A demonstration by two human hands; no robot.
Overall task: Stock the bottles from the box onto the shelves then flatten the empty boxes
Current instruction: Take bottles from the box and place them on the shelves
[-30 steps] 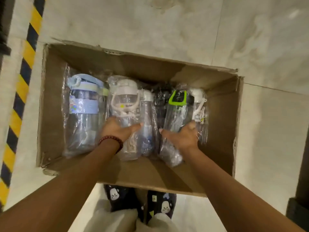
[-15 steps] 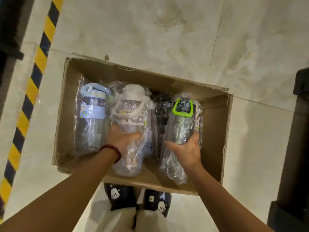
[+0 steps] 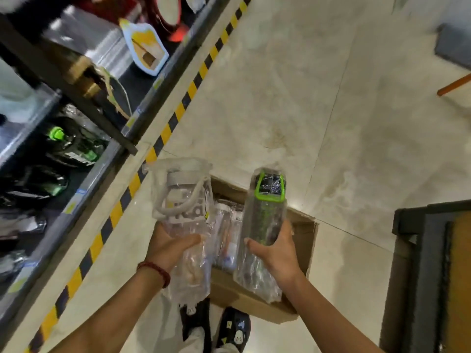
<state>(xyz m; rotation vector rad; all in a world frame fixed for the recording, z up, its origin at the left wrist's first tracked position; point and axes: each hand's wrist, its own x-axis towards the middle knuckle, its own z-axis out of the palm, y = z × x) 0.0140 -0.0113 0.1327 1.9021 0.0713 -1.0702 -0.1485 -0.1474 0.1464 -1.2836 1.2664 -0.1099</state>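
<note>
Cardboard box (image 3: 303,240) on the pale tiled floor (image 3: 318,98) is seen holding more wrapped bottles (image 3: 228,240). Above it, a clear white-handled bottle (image 3: 182,200) is gripped low on its body by the left hand (image 3: 169,244), thumb across the front; a green-lidded bottle (image 3: 267,212) is clasped likewise by the right hand (image 3: 277,253). Shelves (image 3: 84,159) with similar stock are seen left, behind yellow-black tape (image 3: 163,135).
</note>
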